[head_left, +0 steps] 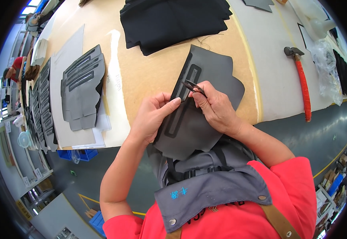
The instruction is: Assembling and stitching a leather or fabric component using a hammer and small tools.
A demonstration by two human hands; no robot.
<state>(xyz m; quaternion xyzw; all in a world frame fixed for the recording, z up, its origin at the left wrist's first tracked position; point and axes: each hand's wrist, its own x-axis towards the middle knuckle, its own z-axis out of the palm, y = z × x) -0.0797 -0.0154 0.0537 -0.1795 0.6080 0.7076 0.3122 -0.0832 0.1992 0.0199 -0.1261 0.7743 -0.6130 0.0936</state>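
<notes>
A dark grey, flat sheet-material panel (217, 67) lies slanted over the table's front edge, its near end against my apron. A long rounded slot with a dark border (174, 121) runs along its left part. My left hand (149, 117) is closed on the panel's left edge, thumb on top beside the slot and fingers partly hidden. Black thread snips (191, 85) are gripped in my right hand (219, 111), their blades pointing left above the slot. I cannot tell whether the tips touch the panel.
Folded black fabric (173, 24) lies beyond the panel. Stacked grey panels (84, 87) with slots sit to the left. A red-handled hammer (302, 81) and a clear plastic bag (326, 69) lie at the right. The table (137, 75) ends in front of me. Another person (16, 67) is at far left.
</notes>
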